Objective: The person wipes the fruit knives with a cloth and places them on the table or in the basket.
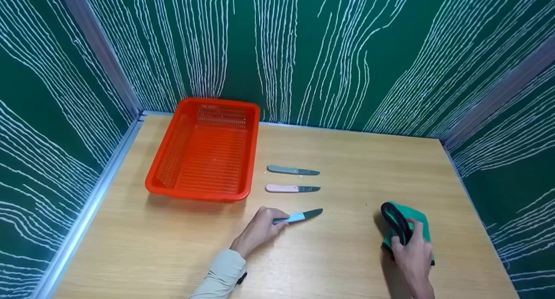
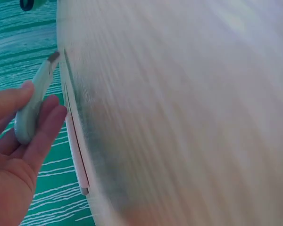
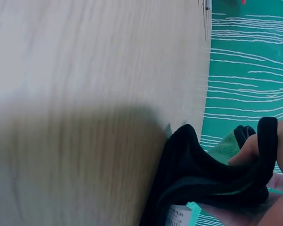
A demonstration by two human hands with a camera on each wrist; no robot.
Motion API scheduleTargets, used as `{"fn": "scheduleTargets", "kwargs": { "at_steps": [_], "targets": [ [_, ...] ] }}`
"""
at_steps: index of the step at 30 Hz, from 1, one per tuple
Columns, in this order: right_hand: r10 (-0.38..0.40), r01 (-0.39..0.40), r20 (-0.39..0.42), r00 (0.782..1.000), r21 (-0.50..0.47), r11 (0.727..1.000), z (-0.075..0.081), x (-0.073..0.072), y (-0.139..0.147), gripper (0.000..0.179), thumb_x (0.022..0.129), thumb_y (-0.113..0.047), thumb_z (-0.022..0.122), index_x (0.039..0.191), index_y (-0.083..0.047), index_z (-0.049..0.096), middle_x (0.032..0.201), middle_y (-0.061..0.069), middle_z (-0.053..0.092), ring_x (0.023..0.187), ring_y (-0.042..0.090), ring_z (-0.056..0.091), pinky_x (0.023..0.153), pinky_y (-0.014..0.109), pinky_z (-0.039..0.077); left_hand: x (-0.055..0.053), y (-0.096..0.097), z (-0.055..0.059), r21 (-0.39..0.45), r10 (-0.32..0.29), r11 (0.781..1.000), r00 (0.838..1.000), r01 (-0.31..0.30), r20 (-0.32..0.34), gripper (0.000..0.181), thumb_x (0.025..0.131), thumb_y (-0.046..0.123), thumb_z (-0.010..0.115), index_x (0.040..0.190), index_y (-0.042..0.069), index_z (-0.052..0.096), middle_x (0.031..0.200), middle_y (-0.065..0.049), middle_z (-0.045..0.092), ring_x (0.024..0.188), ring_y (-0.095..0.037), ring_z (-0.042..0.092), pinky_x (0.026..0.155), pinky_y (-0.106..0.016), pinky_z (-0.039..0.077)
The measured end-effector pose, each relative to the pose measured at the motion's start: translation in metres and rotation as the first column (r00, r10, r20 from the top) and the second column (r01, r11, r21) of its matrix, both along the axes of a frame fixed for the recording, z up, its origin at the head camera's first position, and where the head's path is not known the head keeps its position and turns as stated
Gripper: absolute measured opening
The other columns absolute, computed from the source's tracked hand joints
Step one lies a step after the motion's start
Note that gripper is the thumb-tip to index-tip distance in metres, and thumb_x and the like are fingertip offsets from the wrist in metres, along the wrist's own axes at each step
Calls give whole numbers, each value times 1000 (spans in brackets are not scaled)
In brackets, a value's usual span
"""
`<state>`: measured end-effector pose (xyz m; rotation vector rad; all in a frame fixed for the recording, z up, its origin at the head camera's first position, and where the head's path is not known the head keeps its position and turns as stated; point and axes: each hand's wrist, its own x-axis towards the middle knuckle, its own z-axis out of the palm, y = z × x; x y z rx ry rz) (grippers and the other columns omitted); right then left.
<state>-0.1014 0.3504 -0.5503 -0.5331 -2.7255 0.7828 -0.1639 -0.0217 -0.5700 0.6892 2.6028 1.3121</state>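
Observation:
My left hand (image 1: 260, 226) pinches a light blue-handled knife (image 1: 297, 217) by its handle, the dark blade pointing right. In the left wrist view the knife (image 2: 29, 120) lies between the thumb and the fingers. A pink-handled knife (image 1: 282, 188) and a grey-handled knife (image 1: 282, 169) lie side by side on the table beyond it. On the right, my right hand (image 1: 414, 255) grips a folded green cloth (image 1: 421, 216) with black edging. The right wrist view shows the thick black edge (image 3: 186, 162) and a white label (image 3: 178, 215).
A red perforated plastic basket (image 1: 249, 169) stands at the back left of the wooden table (image 1: 347, 160). Green walls (image 1: 243, 43) with white wavy lines rise behind and on both sides.

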Motion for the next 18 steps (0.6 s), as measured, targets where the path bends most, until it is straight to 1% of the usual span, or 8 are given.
{"fn": "scheduleTargets", "kwargs": {
  "at_steps": [3,6,9,13,17,18],
  "targets": [
    [-10,9,11,1000,21,1000,-2,-1,-1,57,82,-5,60,135,-4,40,117,40,52,98,51,56,79,62,47,1,-2,0,18,-5,1000,1000,5,-13,26,86,13,70,112,13,71,111,4,68,105,-9,61,93,-30,49],
    [-15,15,11,1000,50,999,-5,-1,-3,51,82,-8,60,130,-2,48,117,36,54,94,49,58,76,60,48,2,-3,0,59,-3,998,1000,5,-28,25,86,13,70,111,15,71,110,4,68,105,-9,61,93,-28,49],
    [-3,2,13,1000,74,997,-7,-2,-6,47,83,-11,61,127,0,52,119,33,55,96,50,57,73,60,47,4,-4,-1,114,2,993,998,5,-66,25,85,12,72,109,13,72,108,3,69,103,-10,63,91,-27,49],
    [17,-17,-6,1000,93,996,-8,-3,-8,45,83,-14,63,123,3,55,116,31,58,94,50,58,69,61,48,6,-4,-1,199,7,980,988,23,-152,24,82,7,73,106,8,73,105,-2,70,100,-12,65,89,-25,50],
    [16,-15,-11,1000,97,995,-5,-2,-9,43,83,-16,63,121,5,57,114,32,59,94,51,57,71,61,47,8,-5,1,268,11,962,981,42,-192,22,82,5,73,104,6,73,103,-3,71,99,-12,65,88,-23,50],
    [17,-16,-12,1000,98,995,-4,-2,-9,43,83,-16,63,120,5,58,113,32,59,94,52,57,71,61,47,8,-5,2,281,13,959,982,42,-189,22,82,6,73,104,6,73,104,-2,70,98,-11,65,88,-22,50]
  ]
}}
